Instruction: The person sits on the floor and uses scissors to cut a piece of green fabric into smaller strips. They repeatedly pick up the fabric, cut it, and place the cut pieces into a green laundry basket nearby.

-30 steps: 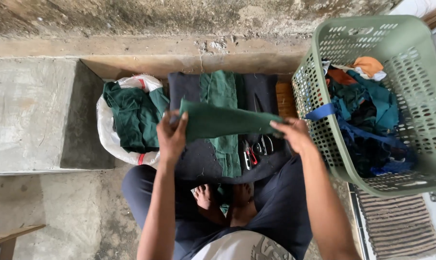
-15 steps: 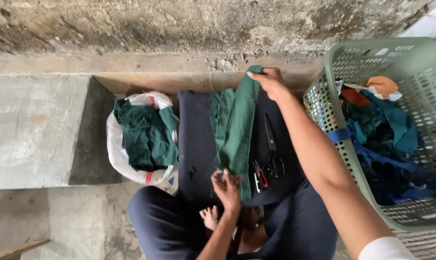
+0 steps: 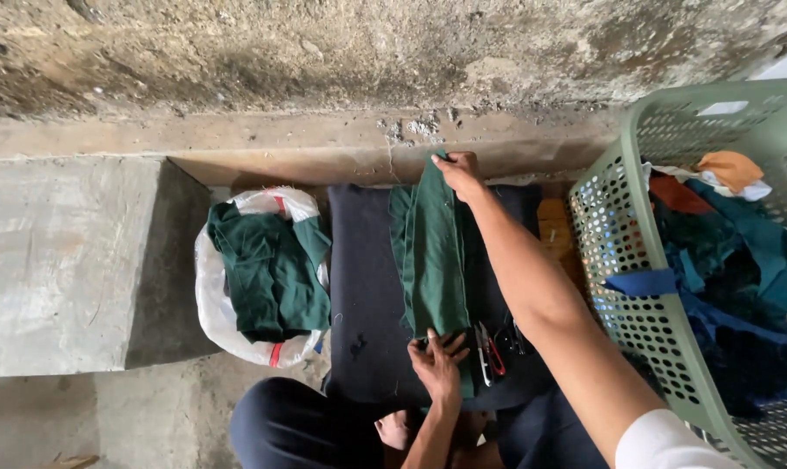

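Note:
A long dark green strip of cloth [image 3: 433,252] lies stretched lengthwise on a navy blue pad [image 3: 363,295]. My right hand [image 3: 459,172] pinches its far end near the concrete ledge. My left hand [image 3: 437,365] presses flat on its near end, fingers spread. Red-handled scissors [image 3: 489,354] lie on the pad just right of my left hand.
A white plastic bag [image 3: 215,304] with folded green cloth [image 3: 267,269] sits left of the pad. A pale green laundry basket [image 3: 637,304] with blue, teal and orange fabrics stands at the right. A concrete block [image 3: 59,260] is at left, a rough wall [image 3: 367,52] behind.
The green cloth went from being held folded across between both hands to lying stretched lengthwise on the pad. My right hand reached to the far end and my left hand came down on the near end.

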